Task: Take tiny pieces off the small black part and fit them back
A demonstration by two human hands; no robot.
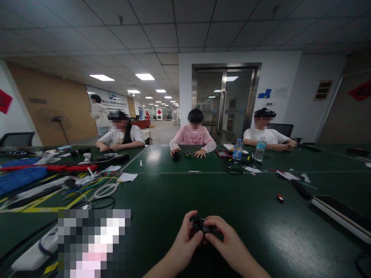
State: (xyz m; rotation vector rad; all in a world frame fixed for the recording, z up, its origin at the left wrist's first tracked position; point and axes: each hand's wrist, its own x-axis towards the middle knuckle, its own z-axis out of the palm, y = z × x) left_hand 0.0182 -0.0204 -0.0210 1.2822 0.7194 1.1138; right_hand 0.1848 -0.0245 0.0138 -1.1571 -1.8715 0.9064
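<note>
Both hands meet low in the middle of the head view, just above the green table [162, 193]. Between them is a small black object [205, 227], partly hidden by the fingers; its exact kind I cannot make out. My left hand [188, 236] is closed on its left side, thumb in front and fingers behind. From the right, my right hand [224, 236] grips the same object, with its thumb near the left thumb.
Cables [107, 190], a blue tray [23, 180] and a white power strip [36, 255] lie at left. A small red item [279, 198] and a flat device [342, 216] are at right. Bottles [237, 150] stand farther back. Three people sit opposite.
</note>
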